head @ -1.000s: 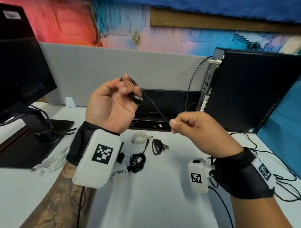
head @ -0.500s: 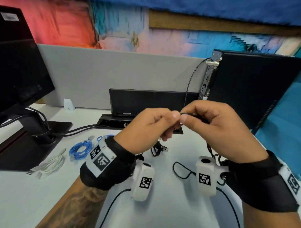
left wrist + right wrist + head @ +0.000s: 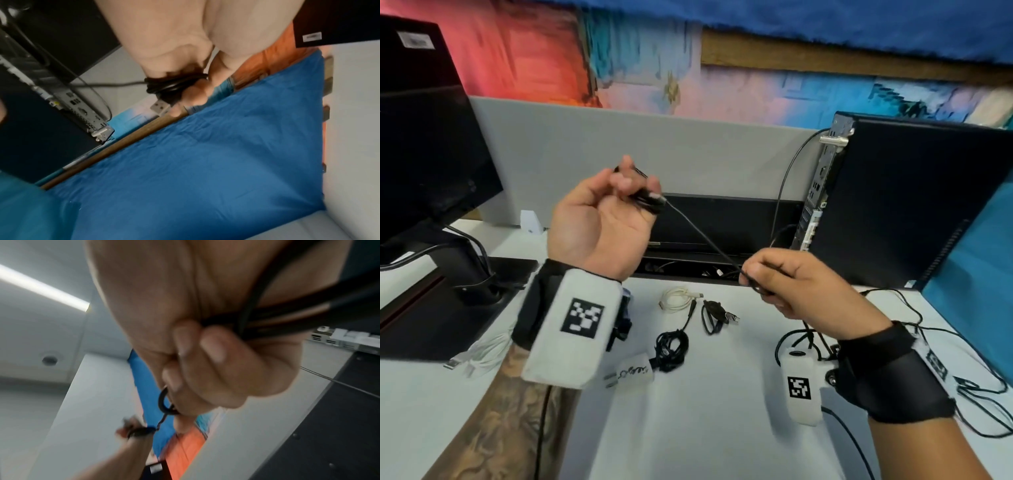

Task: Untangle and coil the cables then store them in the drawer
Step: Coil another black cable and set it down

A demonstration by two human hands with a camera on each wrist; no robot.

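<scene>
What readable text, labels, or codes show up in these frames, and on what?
No text can be read.
White sticker on the monitor back: print too blurred.
White charger on the desk: dark scribbled marking, not legible.
Left wrist camera: square black-and-white pattern code, no letters.
Right wrist camera: same kind of code.
Right wrist strap: partly visible code.

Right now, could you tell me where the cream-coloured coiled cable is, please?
In the head view the cream-coloured coiled cable lies on the white desk, centre, just left of the small black cable, behind the black bundle.
</scene>
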